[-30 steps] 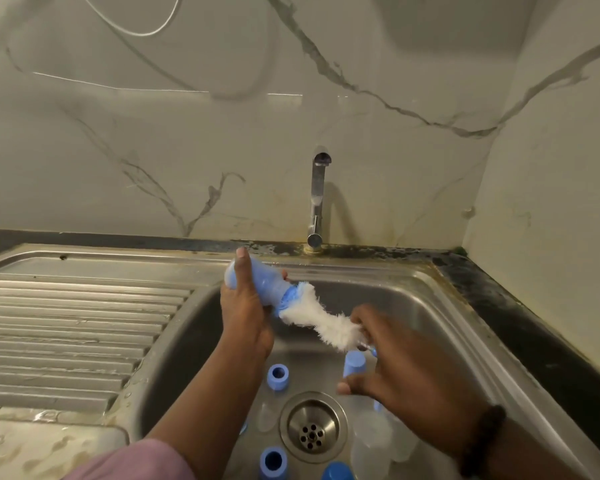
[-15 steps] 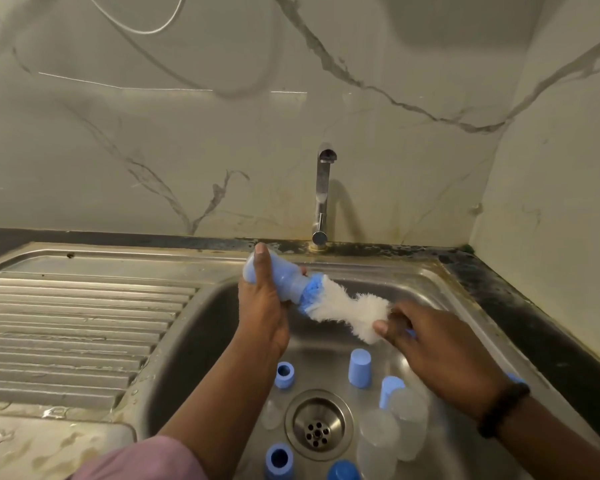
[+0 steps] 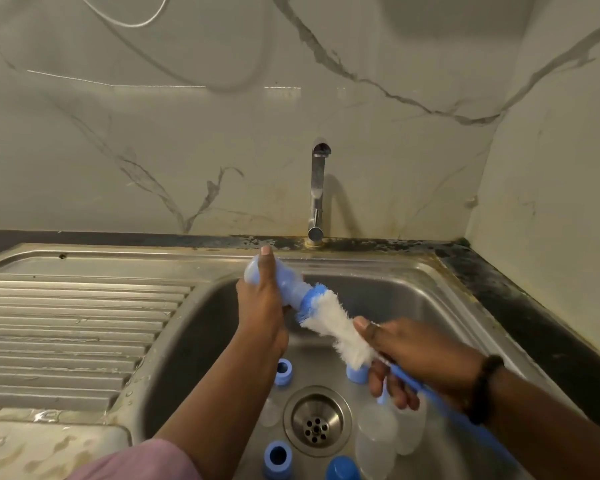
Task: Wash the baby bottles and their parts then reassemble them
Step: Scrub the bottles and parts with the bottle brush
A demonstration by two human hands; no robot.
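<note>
bottle point(image 3: 284, 282) in left hand point(image 3: 262, 306) (brush point(image 3: 336, 323) withdrawn)

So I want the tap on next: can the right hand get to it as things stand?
Probably not at once: the right hand grips the brush handle, though nothing stands between it and the tap.

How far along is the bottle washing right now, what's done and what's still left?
Done: the bottles are taken apart. In hand: the left hand grips a blue bottle while the right hand works the bottle brush at its mouth. Left: blue rings and clear bottles lie in the sink around the drain; whether they are washed is unclear. The tap is off, and nothing is reassembled.
</note>
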